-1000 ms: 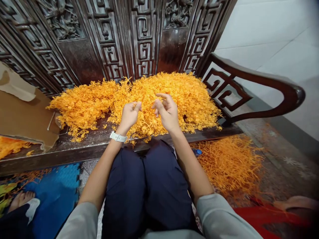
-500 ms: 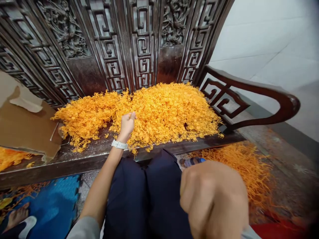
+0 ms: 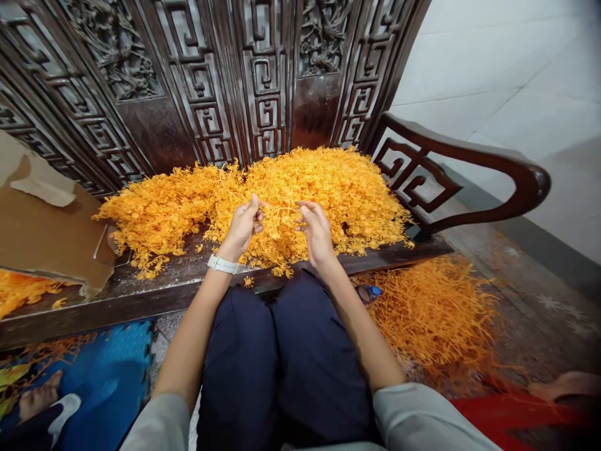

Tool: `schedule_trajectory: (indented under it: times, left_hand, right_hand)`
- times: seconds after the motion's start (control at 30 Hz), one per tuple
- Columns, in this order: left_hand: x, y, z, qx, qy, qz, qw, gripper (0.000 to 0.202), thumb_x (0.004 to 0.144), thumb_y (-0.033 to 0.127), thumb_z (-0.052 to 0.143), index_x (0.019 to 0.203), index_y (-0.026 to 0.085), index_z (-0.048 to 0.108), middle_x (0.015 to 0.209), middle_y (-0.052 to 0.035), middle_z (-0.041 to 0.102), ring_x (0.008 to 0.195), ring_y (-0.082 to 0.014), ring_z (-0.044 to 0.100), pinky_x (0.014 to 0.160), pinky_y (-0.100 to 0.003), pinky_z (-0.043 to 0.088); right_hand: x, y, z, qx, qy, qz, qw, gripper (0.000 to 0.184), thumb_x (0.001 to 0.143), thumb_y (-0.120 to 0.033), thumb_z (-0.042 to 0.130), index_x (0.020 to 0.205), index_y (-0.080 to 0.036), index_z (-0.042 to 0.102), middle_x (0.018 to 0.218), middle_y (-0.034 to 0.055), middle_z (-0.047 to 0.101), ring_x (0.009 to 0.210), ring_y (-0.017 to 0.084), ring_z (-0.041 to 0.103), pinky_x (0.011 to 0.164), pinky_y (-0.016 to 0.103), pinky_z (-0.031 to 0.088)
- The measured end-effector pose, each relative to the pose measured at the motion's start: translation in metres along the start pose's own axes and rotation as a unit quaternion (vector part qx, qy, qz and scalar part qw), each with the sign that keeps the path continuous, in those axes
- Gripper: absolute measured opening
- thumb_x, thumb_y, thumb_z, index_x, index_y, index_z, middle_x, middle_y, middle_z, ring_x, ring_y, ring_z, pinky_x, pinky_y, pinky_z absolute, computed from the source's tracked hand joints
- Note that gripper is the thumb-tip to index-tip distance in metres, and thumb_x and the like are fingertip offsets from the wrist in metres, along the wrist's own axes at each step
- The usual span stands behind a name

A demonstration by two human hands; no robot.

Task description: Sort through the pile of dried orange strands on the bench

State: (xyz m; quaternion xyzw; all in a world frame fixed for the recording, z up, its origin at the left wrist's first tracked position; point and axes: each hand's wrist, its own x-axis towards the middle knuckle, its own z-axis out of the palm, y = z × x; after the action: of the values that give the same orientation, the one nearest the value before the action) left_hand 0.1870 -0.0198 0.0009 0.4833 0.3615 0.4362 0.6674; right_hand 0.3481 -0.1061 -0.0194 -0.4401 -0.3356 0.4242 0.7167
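A big heap of small orange plastic sprigs covers the seat of a dark carved wooden bench. My left hand, with a white watch on its wrist, is pinched on a thin orange sprig at the heap's front edge. My right hand is beside it, fingers curled and pinching the same sprig's other end. Both hands hover just over the heap, above my dark-trousered knees.
A second pile of bare orange stems lies on the floor to the right, with a blue-capped bottle at its edge. A torn cardboard box sits left on the bench. Another person's foot rests on a blue mat. The bench's armrest curves right.
My right hand swung down close to the camera, off to the right, then came back to the heap beside my left hand. The left hand stayed in place.
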Motion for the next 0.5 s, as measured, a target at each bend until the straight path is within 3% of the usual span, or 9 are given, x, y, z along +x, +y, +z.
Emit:
schedule_trajectory:
  times: [0.13,0.27,0.37,0.5]
  left_hand:
    - [-0.001,-0.001,0.004,-0.007,-0.016,0.006,1.000,0.055,0.090,0.071,0.071,0.085,0.017,0.065,0.072,-0.0026,0.060,0.050,-0.0054,0.039,0.045,-0.020,0.031]
    - [-0.003,-0.003,0.003,0.079,-0.070,0.037,0.994,0.049,0.080,0.063,0.085,0.084,0.016,0.070,0.076,-0.0027,0.065,0.052,-0.0051,0.039,0.048,-0.020,0.030]
    - [-0.004,-0.004,-0.001,0.190,-0.109,0.075,0.973,0.044,0.066,0.048,0.097,0.086,0.015,0.077,0.074,-0.0026,0.068,0.059,-0.0094,0.050,0.054,-0.022,0.037]
    - [-0.002,-0.006,-0.004,0.253,-0.091,0.107,0.957,0.028,0.072,0.041,0.090,0.077,0.015,0.080,0.075,-0.0064,0.074,0.066,-0.0154,0.061,0.064,-0.027,0.045]
  right_hand:
    - [0.000,0.008,0.007,-0.027,-0.074,0.019,0.997,0.045,0.084,-0.061,0.078,0.106,-0.023,0.066,0.083,0.0002,0.066,0.066,0.012,0.060,0.061,0.025,0.049]
    - [0.004,0.012,0.008,-0.015,-0.050,0.000,0.999,0.045,0.083,-0.061,0.081,0.089,-0.020,0.065,0.069,-0.0024,0.063,0.057,0.010,0.055,0.058,0.023,0.046]
    - [0.005,0.014,0.004,-0.010,-0.043,0.007,0.999,0.049,0.081,-0.065,0.081,0.082,-0.020,0.062,0.062,-0.0039,0.058,0.053,0.009,0.048,0.053,0.022,0.041]
    - [0.002,0.015,0.001,-0.008,0.002,0.005,1.000,0.050,0.083,-0.069,0.076,0.083,-0.021,0.065,0.057,-0.0071,0.043,0.048,0.009,0.034,0.046,0.024,0.029]
